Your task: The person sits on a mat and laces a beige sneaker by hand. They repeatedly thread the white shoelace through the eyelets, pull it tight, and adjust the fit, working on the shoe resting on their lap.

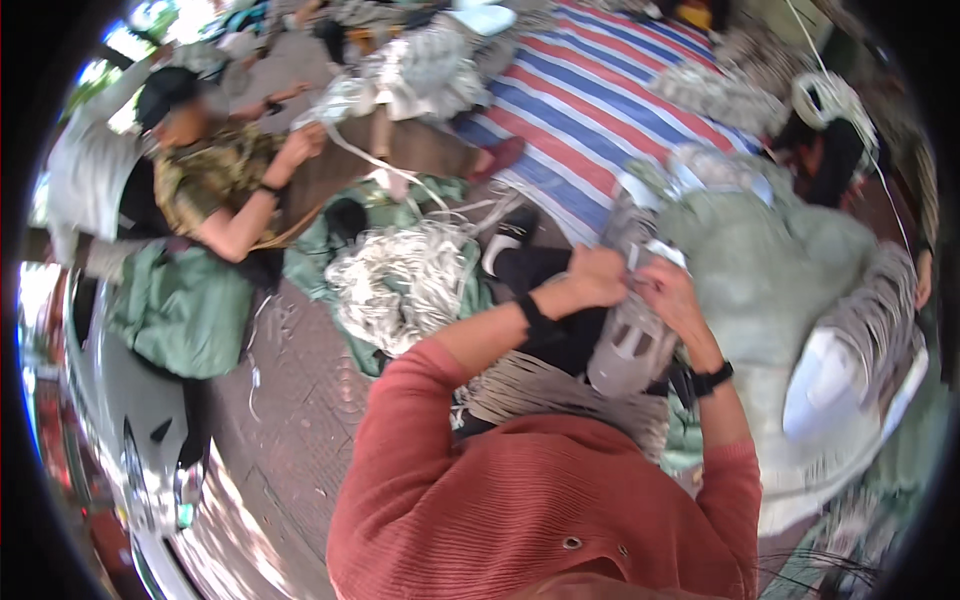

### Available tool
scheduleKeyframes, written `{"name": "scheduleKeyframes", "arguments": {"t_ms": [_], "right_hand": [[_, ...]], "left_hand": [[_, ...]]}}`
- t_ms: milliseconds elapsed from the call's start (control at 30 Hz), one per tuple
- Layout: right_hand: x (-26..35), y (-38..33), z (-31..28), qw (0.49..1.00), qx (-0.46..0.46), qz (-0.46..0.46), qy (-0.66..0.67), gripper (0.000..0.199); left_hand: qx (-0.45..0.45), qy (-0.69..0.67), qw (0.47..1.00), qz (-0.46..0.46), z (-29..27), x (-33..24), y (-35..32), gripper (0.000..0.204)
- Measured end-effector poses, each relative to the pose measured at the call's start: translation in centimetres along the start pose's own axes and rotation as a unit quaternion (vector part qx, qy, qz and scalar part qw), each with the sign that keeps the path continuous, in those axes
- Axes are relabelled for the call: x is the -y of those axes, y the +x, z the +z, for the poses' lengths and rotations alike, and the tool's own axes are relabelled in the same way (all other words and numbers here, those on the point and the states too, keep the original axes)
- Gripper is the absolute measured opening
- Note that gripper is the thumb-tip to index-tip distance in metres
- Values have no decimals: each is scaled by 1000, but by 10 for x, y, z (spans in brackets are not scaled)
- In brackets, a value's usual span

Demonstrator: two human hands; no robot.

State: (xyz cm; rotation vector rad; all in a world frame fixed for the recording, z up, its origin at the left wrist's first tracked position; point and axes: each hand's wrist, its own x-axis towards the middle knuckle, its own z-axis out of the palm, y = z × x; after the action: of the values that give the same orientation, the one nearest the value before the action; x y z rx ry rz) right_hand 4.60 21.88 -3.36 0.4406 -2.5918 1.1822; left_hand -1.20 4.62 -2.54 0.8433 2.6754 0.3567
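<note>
My left hand and my right hand meet over a grey perforated plastic float or spool wound with whitish net line. Both hands pinch the pale line at its top end. Each wrist carries a black band, and my sleeves are rust-red. A bundle of pale cord lies across my lap under the left forearm. A heap of green-grey fishing net lies just beyond my right hand.
A person in a camouflage shirt sits at the left, pulling white cord. A tangle of white line lies on green netting between us. A red, white and blue striped tarp spreads behind. A white float sits at right.
</note>
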Motion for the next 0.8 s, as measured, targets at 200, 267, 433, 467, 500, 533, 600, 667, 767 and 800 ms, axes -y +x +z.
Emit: {"name": "scheduleKeyframes", "arguments": {"t_ms": [200,267,433,467,500,533,600,667,767,800], "right_hand": [[6,-1,0,995,25,86,36,22],[10,1,1,997,32,69,14,22],[10,4,-1,996,63,70,3,13],[9,5,0,997,59,55,12,13],[6,5,0,997,57,41,21,13],[4,6,1,998,54,26,30,13],[0,5,0,996,67,41,37,13],[-2,5,0,996,74,32,25,14],[0,12,-10,986,154,60,34,19],[1,13,-12,981,173,68,48,20]], "left_hand": [[-31,-70,996,39,-7,9,-8,5],[-46,-108,992,46,2,17,-4,7],[-40,-197,978,57,11,25,2,11],[-37,-203,977,63,10,26,1,11],[-43,-190,978,77,9,28,1,12],[-51,-187,978,82,9,29,-1,13],[-65,-184,976,101,3,24,-4,15],[-64,-158,979,107,1,24,-8,15],[-46,-119,985,120,-2,23,-7,17],[-59,-132,982,123,-4,22,-10,18]]}}
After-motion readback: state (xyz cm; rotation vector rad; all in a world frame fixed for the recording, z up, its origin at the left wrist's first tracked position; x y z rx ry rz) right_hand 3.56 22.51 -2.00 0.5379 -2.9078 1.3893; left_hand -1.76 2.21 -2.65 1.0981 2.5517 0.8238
